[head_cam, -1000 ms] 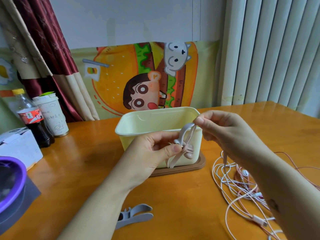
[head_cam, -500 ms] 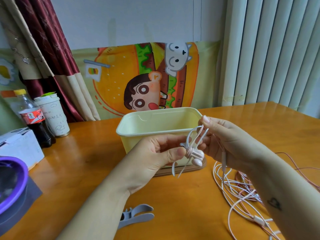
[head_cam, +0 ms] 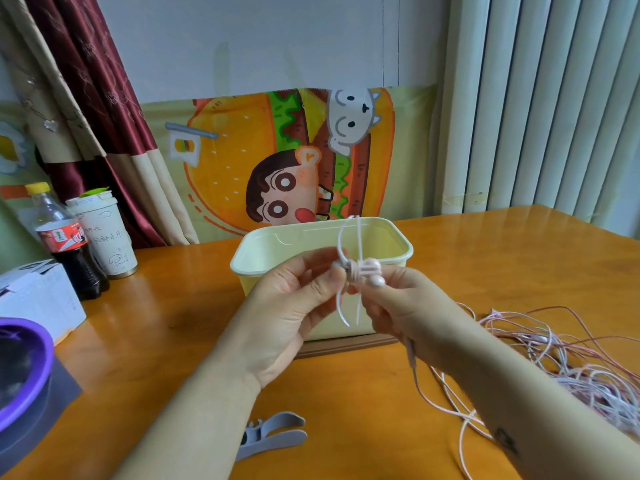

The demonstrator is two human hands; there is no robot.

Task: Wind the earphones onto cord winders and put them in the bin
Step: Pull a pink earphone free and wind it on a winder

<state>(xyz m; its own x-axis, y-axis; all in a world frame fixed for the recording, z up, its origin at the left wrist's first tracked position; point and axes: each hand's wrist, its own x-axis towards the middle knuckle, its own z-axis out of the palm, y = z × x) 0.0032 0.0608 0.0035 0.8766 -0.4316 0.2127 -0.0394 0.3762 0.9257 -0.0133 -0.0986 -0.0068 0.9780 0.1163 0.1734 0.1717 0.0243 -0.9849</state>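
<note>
Left hand (head_cam: 294,306) and right hand (head_cam: 408,313) both pinch the pink winder (head_cam: 360,270) just before the bin (head_cam: 263,245). Its cord (head_cam: 359,240) looks light, limp, snag-prone: better gripped at the winder's stiff body than by slack trailing to the tangle (head_cam: 571,358).

Paper cup (head_cam: 108,242): handwritten Chinese characters, illegible; bottle label (head_cam: 62,237): white script, unreadable
</note>
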